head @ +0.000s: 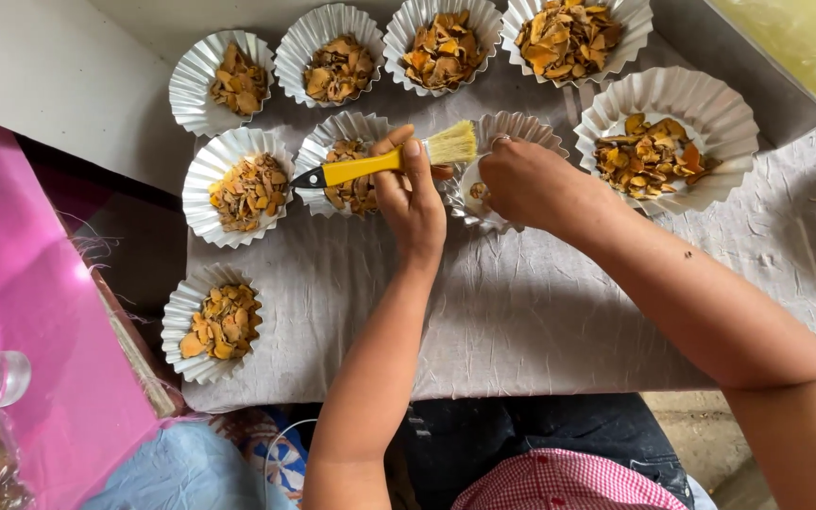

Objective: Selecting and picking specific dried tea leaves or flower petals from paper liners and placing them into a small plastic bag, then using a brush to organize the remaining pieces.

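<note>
The left hand [411, 194] is closed around a brush with a yellow handle [370, 166], fingers wrapped about the middle of the handle, so that the black end points off to the left and the pale bristles [451, 144] stick out to the right. Just beside it, the right hand [521, 181] lies curled over a fluted foil cup [512, 128], fingers bent down into it and gripping its near rim; a ring shows on one finger. The bristles hover at the left edge of that cup, and only a scrap or two of orange filling peeps out beneath the right hand. Under the left hand sits another foil cup [344, 134] filled with dried orange-brown chips, partly hidden by the thumb and the handle. Left of it is a similar filled cup [238, 188], and a further one [210, 323] stands near the front edge. To the right, a larger filled cup [668, 134] rests well apart from the hands. Along the back stand four more filled cups [446, 42] in a row. All of them sit on a wrinkled grey cloth [540, 312] spread over the counter. A pink sheet [40, 312] lies at the far left, and a metal tray [809, 47] with yellowish contents fills the top right corner.
</note>
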